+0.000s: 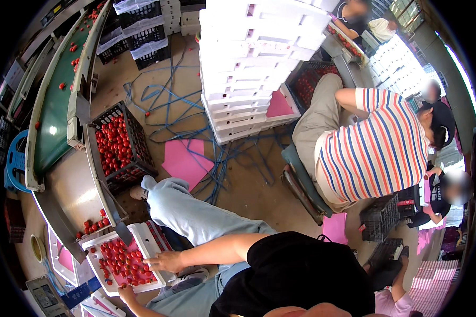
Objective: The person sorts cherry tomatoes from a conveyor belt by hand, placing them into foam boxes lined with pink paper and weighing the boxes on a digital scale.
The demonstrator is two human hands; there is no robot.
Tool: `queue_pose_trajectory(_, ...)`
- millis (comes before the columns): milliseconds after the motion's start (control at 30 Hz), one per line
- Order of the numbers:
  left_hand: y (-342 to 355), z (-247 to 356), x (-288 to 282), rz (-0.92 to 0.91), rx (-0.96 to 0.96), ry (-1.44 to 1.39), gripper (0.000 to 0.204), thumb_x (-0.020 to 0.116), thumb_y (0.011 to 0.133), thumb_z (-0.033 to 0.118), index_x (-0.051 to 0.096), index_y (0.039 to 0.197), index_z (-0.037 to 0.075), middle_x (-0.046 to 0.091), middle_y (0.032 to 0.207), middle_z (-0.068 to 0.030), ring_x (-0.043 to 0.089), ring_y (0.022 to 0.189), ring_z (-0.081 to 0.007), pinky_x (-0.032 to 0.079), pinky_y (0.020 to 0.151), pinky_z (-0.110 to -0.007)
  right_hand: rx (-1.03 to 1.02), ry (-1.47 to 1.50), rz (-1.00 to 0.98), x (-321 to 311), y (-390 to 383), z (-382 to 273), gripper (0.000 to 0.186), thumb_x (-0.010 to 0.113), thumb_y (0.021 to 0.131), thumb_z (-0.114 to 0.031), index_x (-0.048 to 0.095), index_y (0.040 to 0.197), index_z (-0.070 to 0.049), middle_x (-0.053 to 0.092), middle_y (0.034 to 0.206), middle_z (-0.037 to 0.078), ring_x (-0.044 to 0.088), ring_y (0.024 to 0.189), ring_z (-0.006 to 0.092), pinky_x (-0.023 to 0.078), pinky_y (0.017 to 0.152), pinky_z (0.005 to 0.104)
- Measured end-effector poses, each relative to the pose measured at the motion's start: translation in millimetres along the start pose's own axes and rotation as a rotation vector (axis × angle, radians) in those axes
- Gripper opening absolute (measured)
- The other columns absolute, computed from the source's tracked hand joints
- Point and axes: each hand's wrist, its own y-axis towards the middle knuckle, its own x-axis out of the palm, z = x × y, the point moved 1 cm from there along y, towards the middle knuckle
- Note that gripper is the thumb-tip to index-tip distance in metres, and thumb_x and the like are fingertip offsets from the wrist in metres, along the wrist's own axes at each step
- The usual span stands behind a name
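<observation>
A white tray (161, 282) lined with pink sheet holds many cherry tomatoes (122, 261), spread in loose rows. My right hand (166, 261) reaches over its right side, fingers stretched out and apart just by the tomatoes; I see nothing held in it. At the tray's near edge, the fingers of my left hand (127, 295) are bent together next to the rim. Whatever they may hold is too small to make out. More tomatoes on their stems (96, 224) lie on the metal chute (71, 185) just beyond the tray.
A green conveyor belt (63, 113) carries scattered tomatoes at the left. Beside it stands a black crate (140, 140) full of tomatoes. Tall stacked white trays (248, 68), tangled blue straps (217, 158) and pink sheets (188, 161) occupy the floor ahead. A person in a striped shirt (373, 148) sits at right.
</observation>
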Motion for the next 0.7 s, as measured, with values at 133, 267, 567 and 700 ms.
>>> queue_pose_trajectory(133, -38.1, 36.7, 13.2, -0.007, -0.024, -0.054, 0.04, 0.068, 0.08, 0.023, 0.062, 0.114, 0.003, 0.068, 0.098, -0.0198, 0.069, 0.078, -0.0324, 0.055, 0.046, -0.039, 0.033, 0.034, 0.042, 12.7, -8.0, 18.5, 0.061, 0.062, 0.079, -0.003, 0.051, 0.138, -0.011, 0.026, 0.153, 0.015, 0.05, 0.12, 0.0405, 0.047, 0.099, 0.0446)
queue_pose_trajectory(267, -46.3, 40.7, -0.5, 0.014, -0.031, 0.04, 0.035, 0.069, 0.077, 0.021, 0.065, 0.105, 0.002, 0.069, 0.085, -0.0185, 0.067, 0.057, -0.0314, 0.055, 0.044, -0.04, 0.016, 0.134, 0.036, 0.9, 4.1, 19.3, 0.055, 0.064, 0.078, -0.003, 0.055, 0.131, -0.008, 0.037, 0.141, 0.016, 0.049, 0.12, 0.0418, 0.046, 0.101, 0.0454)
queue_pose_trajectory(567, -74.8, 67.7, -15.4, 0.041, -0.028, 0.058, 0.047, 0.069, 0.075, 0.025, 0.061, 0.115, 0.001, 0.069, 0.094, -0.0225, 0.07, 0.075, -0.036, 0.056, 0.066, -0.045, -0.068, 0.045, 0.333, 2.2, -9.5, 3.2, 0.025, 0.057, 0.085, -0.009, 0.058, 0.108, 0.002, 0.049, 0.119, 0.021, 0.062, 0.095, 0.0374, 0.053, 0.083, 0.0447)
queue_pose_trajectory(700, -72.2, 72.2, -23.9, 0.201, 0.081, 0.04, 0.062, 0.074, 0.075, 0.034, 0.057, 0.123, -0.002, 0.064, 0.116, -0.0264, 0.062, 0.108, -0.0409, 0.048, 0.094, -0.048, -0.178, 0.057, 0.178, 3.4, -11.1, -13.0, 0.014, 0.057, 0.085, -0.01, 0.056, 0.096, -0.001, 0.056, 0.102, 0.017, 0.063, 0.089, 0.036, 0.053, 0.075, 0.0449)
